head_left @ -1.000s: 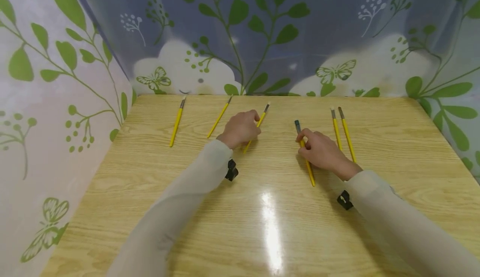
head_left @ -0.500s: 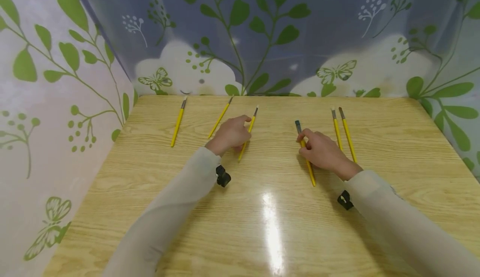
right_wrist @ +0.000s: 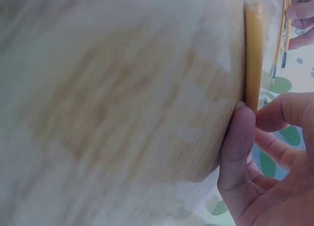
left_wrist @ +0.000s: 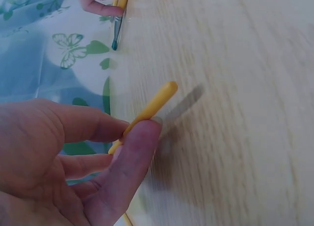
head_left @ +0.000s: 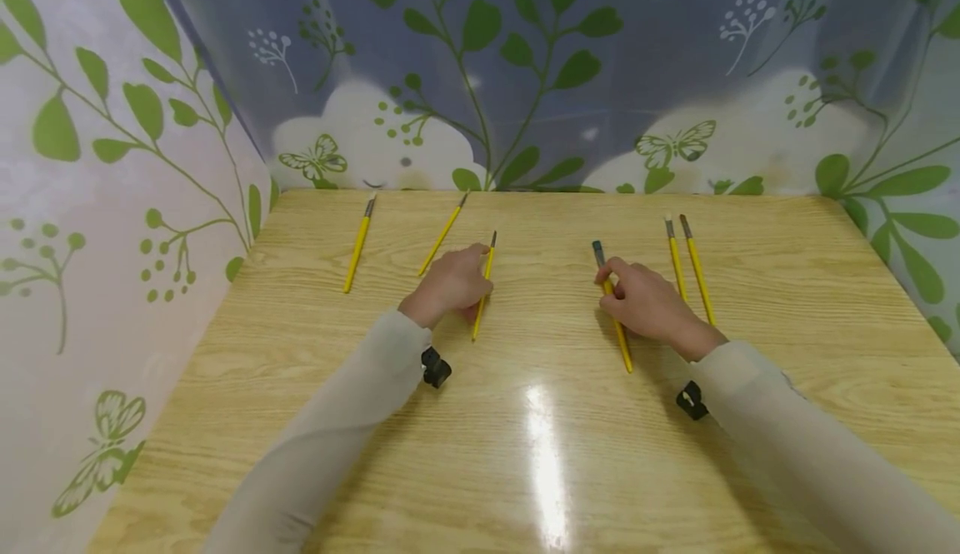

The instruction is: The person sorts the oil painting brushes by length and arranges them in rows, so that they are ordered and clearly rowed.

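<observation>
A thin yellow-handled paintbrush [head_left: 479, 314] is pinched between thumb and fingers of my left hand [head_left: 448, 285], near the table's middle. Its tip points toward the far edge. In the left wrist view the rounded end of its handle [left_wrist: 160, 99] stands off the table and casts a shadow. Further right, my right hand [head_left: 647, 302] grips another yellow paintbrush [head_left: 622, 341], with a flat dark-green head. The right wrist view shows that handle [right_wrist: 253, 54] lying close along the wood. Left of my left hand lies a slim paintbrush [head_left: 446, 233], apart from it.
A thicker paintbrush [head_left: 359, 246] lies at the left of the wooden table [head_left: 525, 471]. Two more, one pale-tipped paintbrush [head_left: 676, 259] and one brown-tipped paintbrush [head_left: 698, 267], lie side by side beyond my right hand. A leaf-patterned curtain [head_left: 637, 37] stands along the back edge.
My left hand has moved left and toward me, carrying its paintbrush closer to the slim one. The brush now stands more upright in the head view. My right hand has stayed still.
</observation>
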`<state>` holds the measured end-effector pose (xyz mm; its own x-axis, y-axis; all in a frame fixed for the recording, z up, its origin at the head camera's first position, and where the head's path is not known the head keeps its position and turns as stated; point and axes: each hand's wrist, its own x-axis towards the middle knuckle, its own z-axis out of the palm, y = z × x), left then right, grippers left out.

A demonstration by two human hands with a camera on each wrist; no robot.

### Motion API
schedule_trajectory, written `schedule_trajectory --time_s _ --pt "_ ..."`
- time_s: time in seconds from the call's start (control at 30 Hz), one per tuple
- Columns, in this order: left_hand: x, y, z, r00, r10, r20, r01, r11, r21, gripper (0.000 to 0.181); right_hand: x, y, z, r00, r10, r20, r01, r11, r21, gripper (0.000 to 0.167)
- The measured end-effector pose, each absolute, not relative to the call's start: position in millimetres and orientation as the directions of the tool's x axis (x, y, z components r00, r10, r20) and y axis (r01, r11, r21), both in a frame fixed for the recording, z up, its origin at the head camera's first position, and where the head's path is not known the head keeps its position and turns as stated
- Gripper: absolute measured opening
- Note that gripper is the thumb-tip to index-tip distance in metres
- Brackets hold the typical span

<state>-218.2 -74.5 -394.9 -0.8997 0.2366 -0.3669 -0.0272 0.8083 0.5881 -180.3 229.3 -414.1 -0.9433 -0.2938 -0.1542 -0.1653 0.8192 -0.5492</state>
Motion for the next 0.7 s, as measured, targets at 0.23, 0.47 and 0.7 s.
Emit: schedule_trajectory --time_s 0.23,0.47,0.7 --pt "-213.5 -75.2 -398.6 -0.903 0.214 -0.372 -0.040 0.821 0.569 0.070 -180.5 229.0 -413.8 -0.940 -0.304 -0.156 -0.171 0.813 -0.557 0.033" --pt "-213.3 -76.5 -400.9 -0.903 0.211 -0.374 -0.050 0.812 0.581 0.070 -181.2 229.5 -414.5 -0.937 -0.308 -0.163 -0.167 0.807 -0.567 0.033" --pt "-214.3 -76.7 -402.6 -0.904 0.219 -0.367 -0.037 0.815 0.578 0.070 -181.2 230.7 -415.5 -0.936 -0.309 -0.169 -0.159 0.800 -0.579 0.033"
